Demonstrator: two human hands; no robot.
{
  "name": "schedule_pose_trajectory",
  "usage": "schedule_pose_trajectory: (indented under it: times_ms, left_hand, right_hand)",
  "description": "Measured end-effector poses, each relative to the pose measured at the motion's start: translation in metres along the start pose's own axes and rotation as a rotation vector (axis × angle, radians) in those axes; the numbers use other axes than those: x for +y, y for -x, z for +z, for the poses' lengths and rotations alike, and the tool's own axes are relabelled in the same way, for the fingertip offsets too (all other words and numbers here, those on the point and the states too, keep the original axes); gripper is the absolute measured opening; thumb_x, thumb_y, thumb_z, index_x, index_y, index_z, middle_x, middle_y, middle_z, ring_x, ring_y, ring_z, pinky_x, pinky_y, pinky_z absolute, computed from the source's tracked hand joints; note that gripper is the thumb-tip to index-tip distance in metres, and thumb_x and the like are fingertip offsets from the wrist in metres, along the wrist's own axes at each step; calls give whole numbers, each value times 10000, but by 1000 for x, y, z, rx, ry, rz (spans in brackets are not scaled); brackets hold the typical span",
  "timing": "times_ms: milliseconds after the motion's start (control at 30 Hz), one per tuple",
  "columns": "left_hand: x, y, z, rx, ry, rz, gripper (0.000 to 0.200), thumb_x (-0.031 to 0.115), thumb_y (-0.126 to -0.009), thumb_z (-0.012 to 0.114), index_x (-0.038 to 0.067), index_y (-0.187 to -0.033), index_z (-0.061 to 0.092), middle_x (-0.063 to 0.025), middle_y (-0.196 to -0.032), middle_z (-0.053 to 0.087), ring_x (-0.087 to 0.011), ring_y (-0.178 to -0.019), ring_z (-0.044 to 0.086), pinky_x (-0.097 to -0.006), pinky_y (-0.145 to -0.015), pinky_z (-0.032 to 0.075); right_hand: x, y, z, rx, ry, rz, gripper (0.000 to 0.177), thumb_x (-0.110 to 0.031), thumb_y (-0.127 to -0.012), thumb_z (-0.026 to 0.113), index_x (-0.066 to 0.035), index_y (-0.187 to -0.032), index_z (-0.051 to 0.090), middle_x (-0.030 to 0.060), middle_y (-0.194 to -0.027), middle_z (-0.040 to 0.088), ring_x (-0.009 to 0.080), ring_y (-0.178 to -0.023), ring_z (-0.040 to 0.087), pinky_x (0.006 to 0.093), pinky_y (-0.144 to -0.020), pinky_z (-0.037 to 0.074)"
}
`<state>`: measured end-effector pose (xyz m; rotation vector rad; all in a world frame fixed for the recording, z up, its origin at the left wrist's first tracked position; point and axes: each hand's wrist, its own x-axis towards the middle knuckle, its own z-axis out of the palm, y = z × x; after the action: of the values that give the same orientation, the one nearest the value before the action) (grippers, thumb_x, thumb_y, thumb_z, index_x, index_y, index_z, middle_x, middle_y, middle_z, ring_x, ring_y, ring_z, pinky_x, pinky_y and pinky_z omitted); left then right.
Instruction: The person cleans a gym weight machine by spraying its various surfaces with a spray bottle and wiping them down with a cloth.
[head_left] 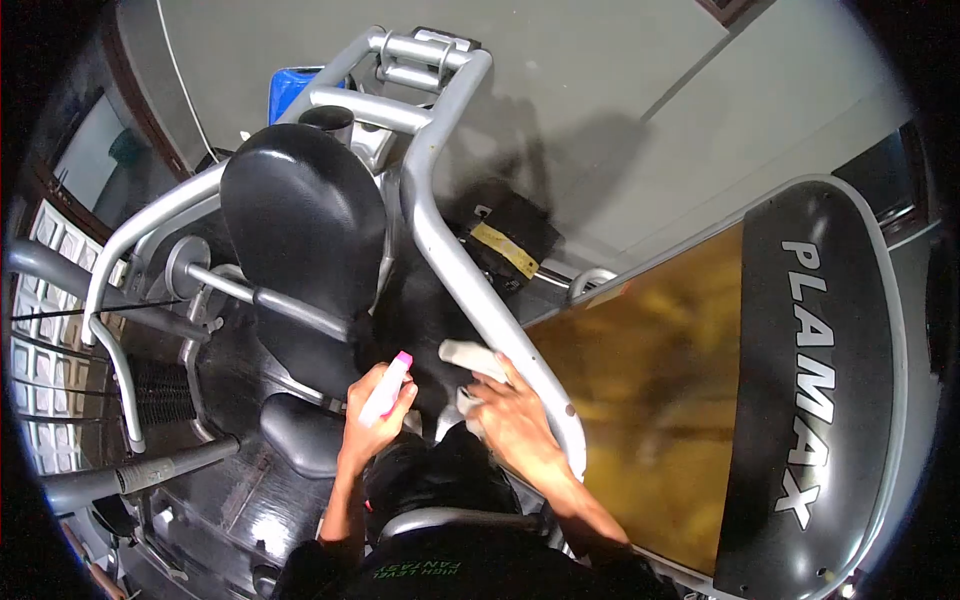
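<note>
My left hand (362, 432) is closed around a slim white bottle (383, 397) with a bright pink tip, which points up and away from me. In my right hand (515, 425) is a crumpled off-white cloth (472, 357), its loose end sticking out past the fingers. The cloth is beside the thick silver tube frame (470, 280) of an exercise machine, and the hand overlaps that tube in this view. Beyond my left hand stands the machine's black padded backrest (300, 210), with a black seat pad (300, 435) lower down.
On the right is a large panel (815, 400) lettered PLAMAX, with a brown translucent section. A black box with a yellow label (505, 250) sits on the floor by the wall. A blue container (290, 92) stands behind the frame. Silver bars (150, 475) cross the left side.
</note>
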<state>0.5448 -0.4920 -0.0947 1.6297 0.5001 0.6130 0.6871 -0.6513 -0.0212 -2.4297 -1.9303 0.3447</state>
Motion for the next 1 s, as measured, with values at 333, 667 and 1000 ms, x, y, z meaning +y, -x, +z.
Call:
schedule_pose_trajectory:
  times_ms: [333,667,1000]
  left_hand:
    - [22,-8,14,-125,-2,87,73,14,-871,636,-5,-931,599,-41,-775,604,-79,-605,564,-232,-562,463]
    - [40,-8,24,-147,62,17,90,-12,-848,632,2,-929,596,-47,-760,599,-91,-618,570,-243,-562,466]
    - [52,-11,31,-227,56,-83,103,38,-849,681,19,-923,612,-26,-767,603,-86,-624,558,-249,-574,456]
  right_hand:
    - [1,113,-3,308,-239,258,338,19,-637,657,-237,-831,761,2,-1139,661,168,-1216,541,424,-1120,357]
    - [30,79,-13,1129,-400,533,515,91,-751,520,-73,-1236,577,160,-1194,582,331,-1160,527,403,-1003,417]
    - [40,68,-8,475,-431,346,443,54,-727,623,-204,-1084,658,118,-1222,526,325,-1121,553,412,-884,527]
